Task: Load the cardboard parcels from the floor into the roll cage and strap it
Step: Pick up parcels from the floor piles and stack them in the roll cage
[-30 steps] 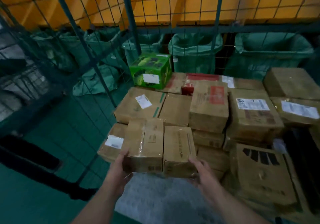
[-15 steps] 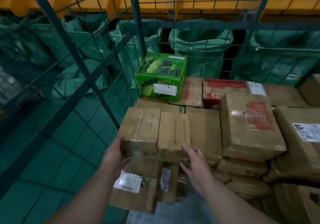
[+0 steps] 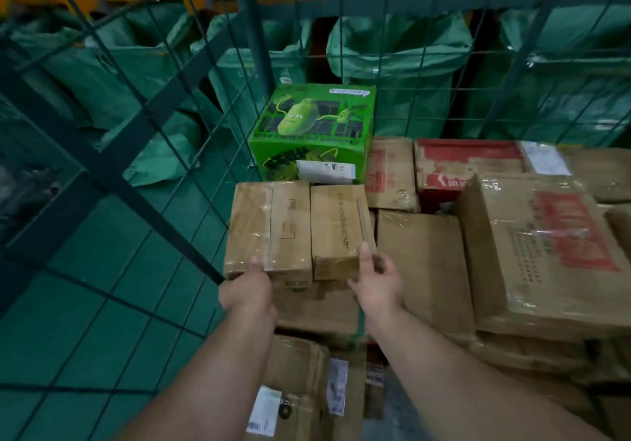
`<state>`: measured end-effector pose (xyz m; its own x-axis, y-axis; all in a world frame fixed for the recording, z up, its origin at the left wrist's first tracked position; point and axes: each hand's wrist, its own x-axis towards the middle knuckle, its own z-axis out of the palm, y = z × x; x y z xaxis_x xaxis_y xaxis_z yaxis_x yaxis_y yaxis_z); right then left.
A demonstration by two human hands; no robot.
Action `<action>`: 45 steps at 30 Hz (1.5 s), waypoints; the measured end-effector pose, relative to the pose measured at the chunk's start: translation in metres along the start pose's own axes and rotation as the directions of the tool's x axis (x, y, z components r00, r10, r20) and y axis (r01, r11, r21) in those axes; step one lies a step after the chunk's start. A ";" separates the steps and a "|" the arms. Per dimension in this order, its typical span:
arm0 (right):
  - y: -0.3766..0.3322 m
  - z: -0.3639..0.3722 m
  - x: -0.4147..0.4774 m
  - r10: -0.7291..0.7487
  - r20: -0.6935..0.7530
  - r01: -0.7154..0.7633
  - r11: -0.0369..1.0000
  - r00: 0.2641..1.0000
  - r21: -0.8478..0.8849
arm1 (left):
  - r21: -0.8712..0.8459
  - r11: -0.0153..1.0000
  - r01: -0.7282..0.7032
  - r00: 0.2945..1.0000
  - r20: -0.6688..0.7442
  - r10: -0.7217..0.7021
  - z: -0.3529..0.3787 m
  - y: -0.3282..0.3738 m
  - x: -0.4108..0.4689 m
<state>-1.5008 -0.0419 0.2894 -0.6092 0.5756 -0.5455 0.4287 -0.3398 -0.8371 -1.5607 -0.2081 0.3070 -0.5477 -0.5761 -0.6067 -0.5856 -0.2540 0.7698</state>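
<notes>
I carry two cardboard parcels side by side, squeezed together so they travel as one load. The fingers of my left hand [image 3: 247,292] grasp the near edge of the taped parcel [image 3: 269,225], thumb on top. The fingers of my right hand [image 3: 377,282] clamp the near corner of the plain parcel [image 3: 336,229], thumb on top too. Both parcels are inside the roll cage [image 3: 251,31], over the stack [image 3: 317,311], close to the left mesh wall and just in front of the green box [image 3: 312,130]. I judge I'm seating them in that corner so the layer packs tight. I cannot tell whether they rest fully yet.
</notes>
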 end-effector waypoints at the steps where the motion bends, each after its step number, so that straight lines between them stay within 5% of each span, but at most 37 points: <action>1: 0.003 0.002 0.001 -0.012 -0.023 0.012 1.000 1.000 -0.013 | 0.009 1.000 -0.014 1.000 -0.020 0.014 0.000 0.000 -0.001; 10: 0.022 0.003 -0.014 -0.117 -0.181 0.083 0.980 0.976 -0.182 | 0.168 0.954 -0.250 0.968 0.051 0.245 -0.015 -0.017 -0.006; 22: 0.024 -0.013 -0.027 -0.174 -0.071 0.162 0.975 0.982 -0.153 | 0.313 0.836 -0.451 0.889 0.241 0.389 -0.043 -0.017 -0.020; 34: -0.020 0.011 0.006 -0.160 0.108 0.189 0.905 0.981 -0.381 | 0.590 0.684 -0.429 0.899 0.199 0.391 -0.006 0.030 0.013; 38: -0.049 0.006 0.010 0.000 0.179 0.089 0.868 0.984 -0.489 | 0.693 0.632 -0.347 0.932 0.180 0.315 0.001 0.051 0.022; 41: -0.060 0.000 0.003 0.087 0.108 -0.011 0.827 0.990 -0.562 | 0.641 0.682 -0.352 0.936 0.233 0.264 -0.014 0.045 0.006; 45: -0.032 -0.027 -0.051 -0.180 0.094 0.201 0.789 0.979 -0.580 | 0.444 0.817 -0.368 0.911 0.348 0.222 -0.069 -0.029 -0.047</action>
<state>-1.4656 -0.0405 0.3447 -0.7364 0.5546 -0.3876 0.6033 0.2790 -0.7471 -1.4770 -0.2270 0.3262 -0.8366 -0.3110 -0.4510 -0.5420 0.3498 0.7641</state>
